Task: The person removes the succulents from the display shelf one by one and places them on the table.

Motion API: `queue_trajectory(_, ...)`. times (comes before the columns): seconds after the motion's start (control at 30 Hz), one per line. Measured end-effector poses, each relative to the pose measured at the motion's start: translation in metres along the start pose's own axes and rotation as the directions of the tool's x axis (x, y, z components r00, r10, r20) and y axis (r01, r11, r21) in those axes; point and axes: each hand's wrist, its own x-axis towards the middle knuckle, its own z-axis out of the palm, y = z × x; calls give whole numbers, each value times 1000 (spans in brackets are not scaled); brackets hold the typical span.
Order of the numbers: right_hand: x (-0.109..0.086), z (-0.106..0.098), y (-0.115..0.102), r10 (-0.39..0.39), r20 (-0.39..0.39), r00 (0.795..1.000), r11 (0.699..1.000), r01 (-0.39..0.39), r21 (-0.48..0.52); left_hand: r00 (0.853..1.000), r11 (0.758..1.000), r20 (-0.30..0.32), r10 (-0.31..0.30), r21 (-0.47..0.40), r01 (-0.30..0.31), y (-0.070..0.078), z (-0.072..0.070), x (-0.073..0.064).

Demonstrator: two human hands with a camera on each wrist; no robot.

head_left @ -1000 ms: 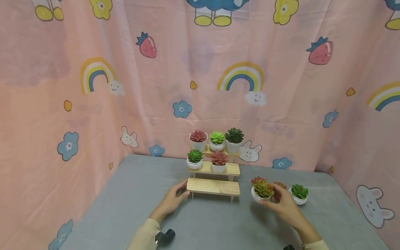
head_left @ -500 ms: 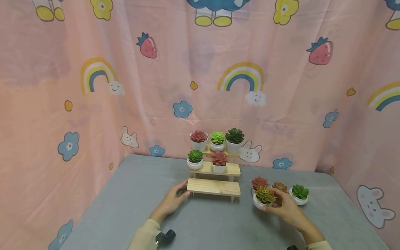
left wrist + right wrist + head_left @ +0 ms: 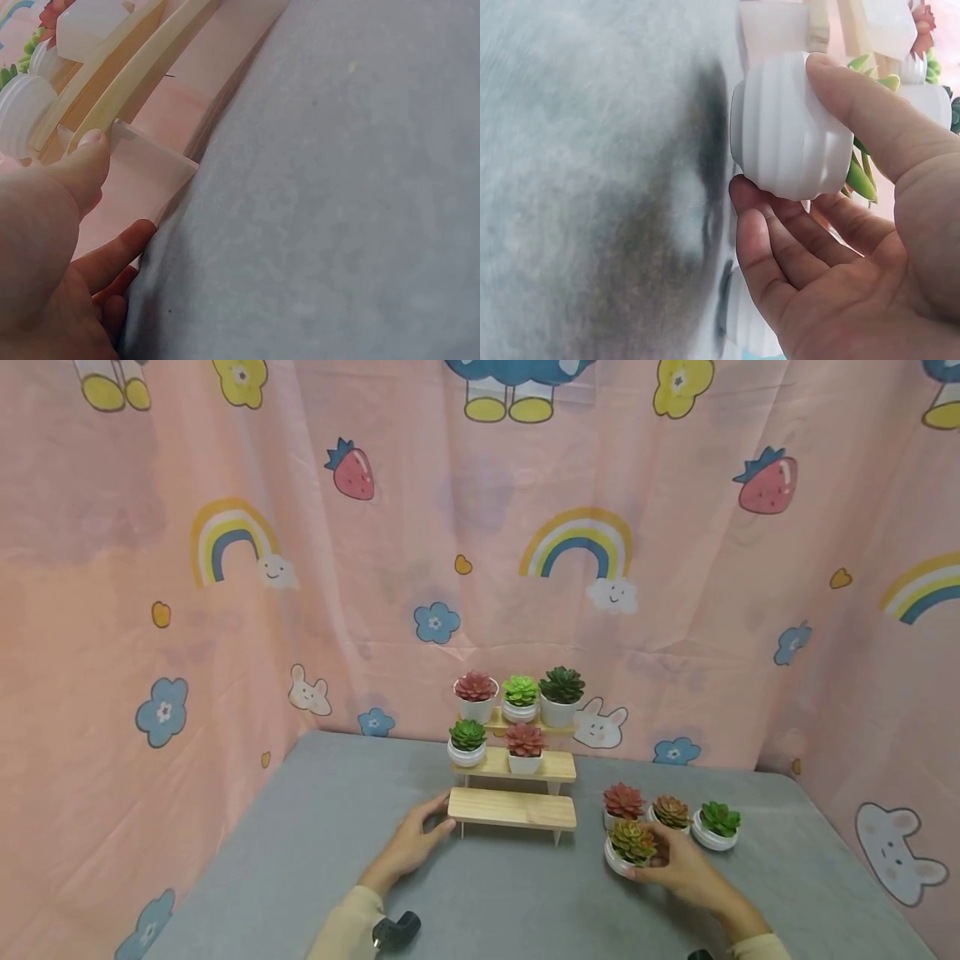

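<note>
My right hand (image 3: 686, 870) grips a potted succulent (image 3: 628, 846) with reddish-green leaves, close over the table. Its ribbed white pot (image 3: 787, 131) sits between thumb and fingers in the right wrist view. At the left end of a three-step wooden display stand (image 3: 512, 808), my left hand (image 3: 411, 839) holds the lowest step. The left wrist view shows the thumb on the board edge (image 3: 124, 86) and a fingertip by the translucent leg (image 3: 142, 165). Nothing stands on this lowest step. On the middle step are a green succulent (image 3: 467, 742) and a red one (image 3: 525, 747).
The top step bears a dusky red succulent (image 3: 476, 695), a bright green one (image 3: 520, 697) and a dark green one (image 3: 561, 695). Right of the stand sit a red succulent (image 3: 622, 803), a brownish one (image 3: 670, 812) and a green one (image 3: 717, 825). A pink patterned curtain (image 3: 675, 568) hangs behind.
My right hand has brought the reddish-green succulent toward me and lower, away from the red and brownish ones it overlapped. The left hand keeps its place at the stand.
</note>
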Motion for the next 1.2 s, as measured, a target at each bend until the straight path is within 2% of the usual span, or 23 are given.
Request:
queue_trajectory(0.47,2,2,6,8,2,1000,999,-8,-46,1000,1000,-3,-1,5,1,-1,1,-2)
queue_trajectory(0.6,2,1,6,-21,8,1000,998,21,-67,1000,1000,-2,-2,9,2,-1,1,-3)
queue_trajectory(0.97,0,2,9,-54,17,998,997,55,-53,1000,1000,-4,1,4,-1,1,-1,-3)
queue_trajectory(1.2,1,2,12,-36,22,999,998,37,-56,1000,1000,-5,1,8,-1,0,0,-2)
